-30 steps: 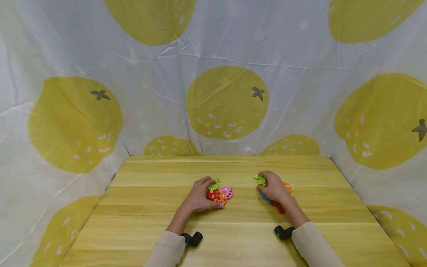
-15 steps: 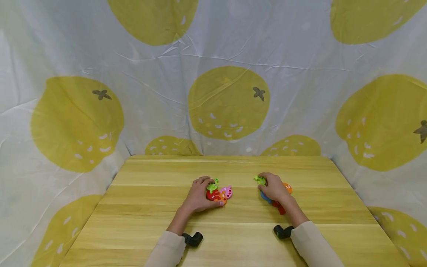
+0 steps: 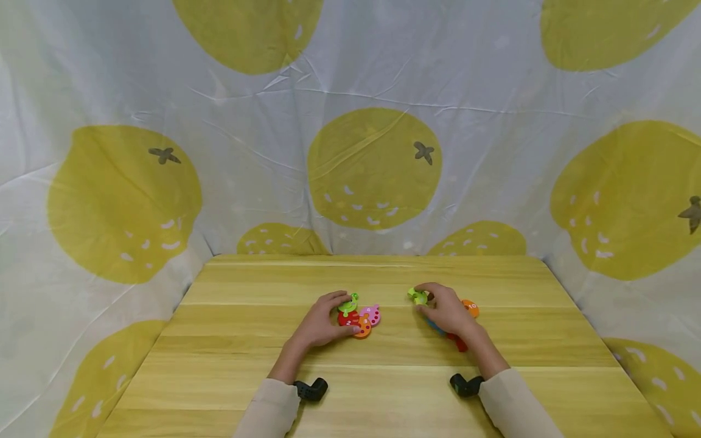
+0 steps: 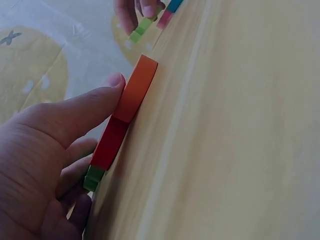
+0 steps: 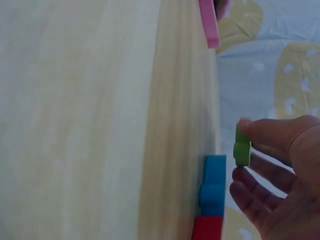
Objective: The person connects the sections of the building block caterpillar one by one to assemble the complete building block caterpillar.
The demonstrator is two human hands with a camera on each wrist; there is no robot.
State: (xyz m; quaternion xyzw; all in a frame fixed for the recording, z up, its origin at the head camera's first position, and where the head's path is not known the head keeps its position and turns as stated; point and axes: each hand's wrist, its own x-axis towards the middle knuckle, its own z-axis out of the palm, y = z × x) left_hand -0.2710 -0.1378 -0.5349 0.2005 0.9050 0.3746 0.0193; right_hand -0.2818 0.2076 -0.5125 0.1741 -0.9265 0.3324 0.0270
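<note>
My left hand (image 3: pixel 322 321) spans a group of joined puzzle pieces on the table, fingers at the green smiling head piece (image 3: pixel 347 305) and thumb on the orange piece marked 3 (image 3: pixel 363 329). Between those sits a red piece marked 2 (image 3: pixel 346 319); a pink piece marked 4 (image 3: pixel 373 314) forms the group's right end. Thumb and fingers of my right hand (image 3: pixel 449 311) pinch a light green puzzle piece (image 5: pixel 242 146), raised off the table in the right wrist view. Below and behind that hand lie a blue piece (image 5: pixel 214 185), a red piece (image 5: pixel 207 228) and an orange piece marked 10 (image 3: pixel 470 308).
Both groups of pieces rest on a wooden table (image 3: pixel 383 389), with a gap of bare wood between them. A white cloth with yellow fruit prints (image 3: pixel 378 170) hangs behind the table and along its sides. Black wrist cameras stick out from both wrists.
My right hand has moved a little left with the light green piece, away from the blue one. The left hand has shifted slightly left, its thumb drawn back along the orange piece.
</note>
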